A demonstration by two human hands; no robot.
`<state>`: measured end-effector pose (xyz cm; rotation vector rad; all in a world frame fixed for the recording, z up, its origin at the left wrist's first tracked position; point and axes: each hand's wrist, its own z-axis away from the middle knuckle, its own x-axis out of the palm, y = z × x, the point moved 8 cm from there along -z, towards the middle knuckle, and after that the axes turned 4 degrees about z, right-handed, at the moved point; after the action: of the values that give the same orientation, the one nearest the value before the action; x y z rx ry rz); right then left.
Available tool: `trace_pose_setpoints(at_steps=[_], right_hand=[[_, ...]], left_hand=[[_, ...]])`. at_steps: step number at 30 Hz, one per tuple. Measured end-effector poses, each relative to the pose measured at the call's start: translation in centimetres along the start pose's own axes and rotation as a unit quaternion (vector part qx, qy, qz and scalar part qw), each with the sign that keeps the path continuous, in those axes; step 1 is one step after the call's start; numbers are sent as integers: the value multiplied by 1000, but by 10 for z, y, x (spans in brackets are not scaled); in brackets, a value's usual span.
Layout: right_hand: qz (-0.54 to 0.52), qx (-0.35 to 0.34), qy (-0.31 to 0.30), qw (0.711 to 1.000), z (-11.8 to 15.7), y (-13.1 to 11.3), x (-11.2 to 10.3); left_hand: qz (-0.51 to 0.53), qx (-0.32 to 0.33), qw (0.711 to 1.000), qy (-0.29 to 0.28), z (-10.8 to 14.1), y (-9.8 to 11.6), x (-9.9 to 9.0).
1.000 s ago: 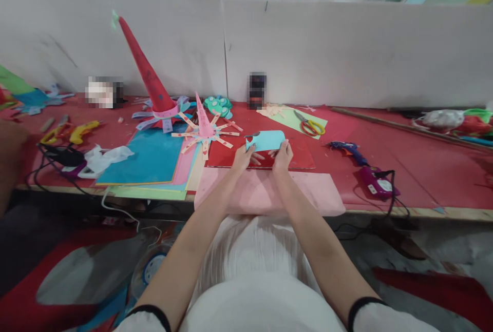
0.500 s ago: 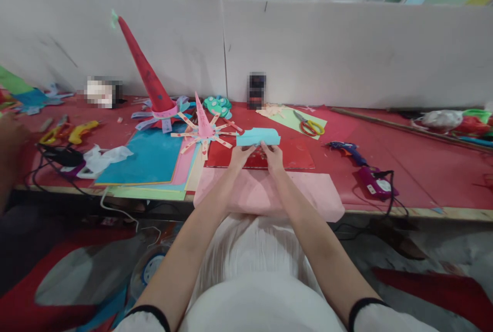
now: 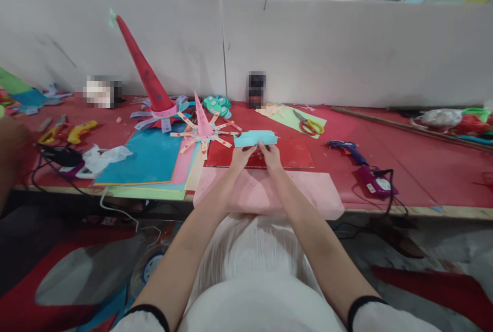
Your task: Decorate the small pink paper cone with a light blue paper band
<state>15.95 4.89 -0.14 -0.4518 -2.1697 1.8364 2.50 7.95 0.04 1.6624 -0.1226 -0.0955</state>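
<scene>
Both hands are closed on the blue piece (image 3: 256, 138), which sits above the red board (image 3: 298, 155), directly in front of the body. The left hand (image 3: 242, 157) grips the near edge toward its left end; the right hand (image 3: 270, 157) grips the same edge nearer the middle. The thumbs lie close together, likely to control the piece at one line, and the far side is left free. The fingers beneath are largely hidden, so their exact placement cannot be told, nor whether the piece touches the board. The forearms reach over the pink sheet (image 3: 308, 193), which overhangs the table (image 3: 419, 170) edge and probably shields the lap. The board appears to serve as a firm work surface. The scissors (image 3: 313, 125) rest on pale green paper beyond the board, and the glue gun (image 3: 348, 151) lies to its right, both presumably within reach yet outside the working area. To the left, the pink cone (image 3: 204, 124) stands on its spoked base near the blue piece, with the red cone (image 3: 148, 70) behind it, leaning left. Flat blue card (image 3: 142, 162) tops a stack nearby, apparently kept aside as stock.
</scene>
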Motion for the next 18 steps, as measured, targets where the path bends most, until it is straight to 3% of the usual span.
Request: trace_pose_setpoints(at_steps=[11,18], right_hand=[[-183,63,22,981,-2,12,-1],[-218,69,41,973,-3,13,-4]], left_hand=[[43,44,998,-17,10,10,9],[55,19,994,-95,12,6,25]])
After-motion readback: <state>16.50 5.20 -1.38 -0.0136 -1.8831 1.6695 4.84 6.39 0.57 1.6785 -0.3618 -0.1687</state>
